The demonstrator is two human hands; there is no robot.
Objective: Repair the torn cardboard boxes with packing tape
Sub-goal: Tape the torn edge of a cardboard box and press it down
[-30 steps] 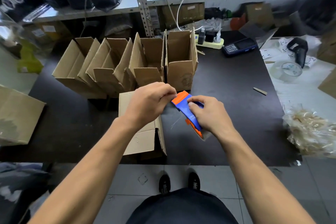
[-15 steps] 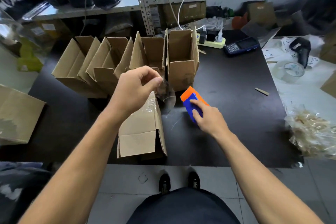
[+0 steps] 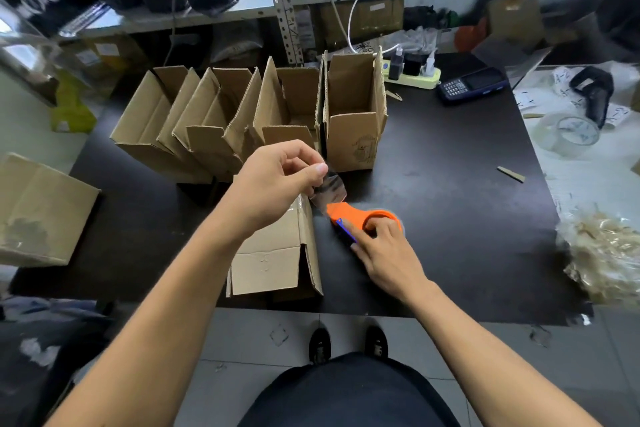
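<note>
Cardboard lies nearest: a flattened box point(image 3: 277, 253) at the front edge of the dark counter point(image 3: 450, 177). Just right of it, the right hand point(image 3: 384, 253) grips an orange and blue tape dispenser point(image 3: 360, 218) resting on the counter. Above the box, the left hand point(image 3: 273, 184) pinches the free end of clear tape point(image 3: 329, 189) stretched from the dispenser. Farther back stands a row of open boxes point(image 3: 249, 121), side by side. Behind them lie a power strip point(image 3: 412, 74) and a handheld device point(image 3: 471, 85).
</note>
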